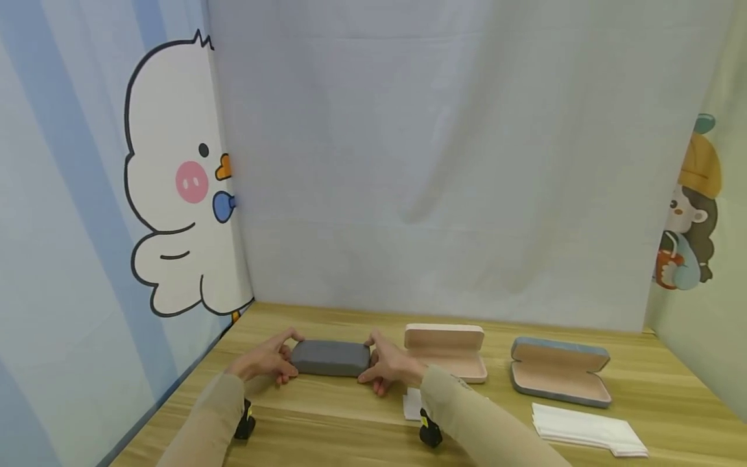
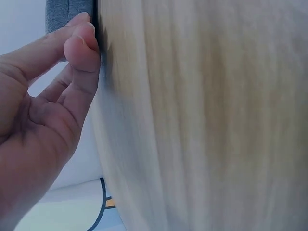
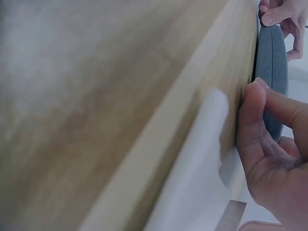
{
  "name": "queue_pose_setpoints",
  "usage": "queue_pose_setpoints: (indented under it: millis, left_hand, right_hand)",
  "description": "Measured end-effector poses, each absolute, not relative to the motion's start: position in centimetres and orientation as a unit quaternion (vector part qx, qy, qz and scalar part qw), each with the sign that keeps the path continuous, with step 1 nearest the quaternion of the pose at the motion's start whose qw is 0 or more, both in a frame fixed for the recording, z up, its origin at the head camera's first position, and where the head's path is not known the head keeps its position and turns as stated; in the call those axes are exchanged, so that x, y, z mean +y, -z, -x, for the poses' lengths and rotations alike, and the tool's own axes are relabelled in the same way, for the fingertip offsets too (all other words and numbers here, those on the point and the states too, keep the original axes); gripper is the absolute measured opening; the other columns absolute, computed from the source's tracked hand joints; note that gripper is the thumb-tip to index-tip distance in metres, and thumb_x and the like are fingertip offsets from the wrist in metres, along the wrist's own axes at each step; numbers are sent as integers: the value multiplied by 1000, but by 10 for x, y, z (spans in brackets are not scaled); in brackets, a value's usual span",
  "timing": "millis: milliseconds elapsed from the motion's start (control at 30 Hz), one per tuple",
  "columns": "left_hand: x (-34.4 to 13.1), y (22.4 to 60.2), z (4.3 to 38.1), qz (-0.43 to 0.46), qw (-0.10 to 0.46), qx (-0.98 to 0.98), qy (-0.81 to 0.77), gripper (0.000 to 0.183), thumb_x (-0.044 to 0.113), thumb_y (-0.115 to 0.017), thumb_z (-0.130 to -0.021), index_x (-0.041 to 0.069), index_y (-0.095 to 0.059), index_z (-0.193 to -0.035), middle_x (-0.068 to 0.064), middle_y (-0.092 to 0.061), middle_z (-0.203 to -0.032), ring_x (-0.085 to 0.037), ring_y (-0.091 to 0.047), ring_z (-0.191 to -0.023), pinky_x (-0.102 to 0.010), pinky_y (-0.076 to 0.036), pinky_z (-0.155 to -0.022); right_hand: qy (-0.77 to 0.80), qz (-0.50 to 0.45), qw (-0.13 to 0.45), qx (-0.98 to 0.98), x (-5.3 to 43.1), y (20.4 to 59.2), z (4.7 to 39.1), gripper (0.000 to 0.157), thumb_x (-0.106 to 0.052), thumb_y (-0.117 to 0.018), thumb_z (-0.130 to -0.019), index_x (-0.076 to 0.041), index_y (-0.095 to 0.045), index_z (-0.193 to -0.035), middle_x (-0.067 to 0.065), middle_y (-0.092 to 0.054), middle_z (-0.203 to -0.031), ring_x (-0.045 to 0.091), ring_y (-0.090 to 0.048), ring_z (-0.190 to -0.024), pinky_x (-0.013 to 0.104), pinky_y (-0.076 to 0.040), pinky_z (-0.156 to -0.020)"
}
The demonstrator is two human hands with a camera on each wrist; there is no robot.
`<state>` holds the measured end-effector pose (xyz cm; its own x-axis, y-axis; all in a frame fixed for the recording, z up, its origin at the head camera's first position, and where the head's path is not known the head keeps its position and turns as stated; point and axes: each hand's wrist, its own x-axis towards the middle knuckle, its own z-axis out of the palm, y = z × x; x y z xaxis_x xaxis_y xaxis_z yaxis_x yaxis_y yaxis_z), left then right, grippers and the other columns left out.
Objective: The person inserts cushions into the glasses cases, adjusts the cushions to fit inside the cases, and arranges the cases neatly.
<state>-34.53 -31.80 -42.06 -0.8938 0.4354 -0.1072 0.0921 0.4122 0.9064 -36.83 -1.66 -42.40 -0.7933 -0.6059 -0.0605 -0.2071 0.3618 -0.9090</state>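
Sleeves (image 1: pixel 213 415) are seen near | gray case (image 1: pixel 331 358) is clamped, farther left | by fingers of left hand (image 1: pixel 267 359), right hand (image 1: pixel 392 365)

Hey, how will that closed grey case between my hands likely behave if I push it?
Probably stiff: the grey case shows an even, boxy shape between your left hand and right hand. It likely won't roll, lying low and flat on the table. Its matte, fabric-like surface suggests it shouldn't be very slippery.
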Motion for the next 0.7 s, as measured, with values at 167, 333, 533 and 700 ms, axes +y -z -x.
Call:
queue_pose_setpoints:
  millis: [167,333,533,700]
  left_hand:
    - [-312,418,344,-153,152,841,-495,61,-12,-64,-83,1,-32,-133,-6,-44,-70,-16,-58,-56,-27,-53,-50]
    - [-304,412,338,-147,134,872,-448,68,-13,-66,-79,0,-30,-134,-14,-54,-68,-16,-57,-52,-30,-54,-49]
    - [-286,389,326,-66,90,932,-344,84,-12,-69,-74,9,-25,-142,-18,-61,-71,-17,-57,-48,-31,-54,-47]
    - [-266,366,320,-80,54,941,-325,77,-4,-70,-79,8,-28,-143,-13,-62,-65,-20,-57,-47,-38,-55,-49]
  right_hand:
    - [486,267,177,813,-17,423,363,61,8,-71,-81,2,-28,-125,15,-58,-66,13,-53,-38,27,-50,-35]
    - [475,269,182,818,-10,415,359,70,7,-72,-80,2,-27,-134,16,-61,-69,16,-54,-40,35,-54,-40]
    - [474,284,174,815,8,395,358,70,-4,-69,-87,-4,-29,-144,23,-63,-86,36,-63,-50,54,-58,-56]
    - [495,277,160,808,30,376,356,62,-17,-67,-91,-7,-35,-143,20,-62,-94,38,-64,-57,59,-57,-62]
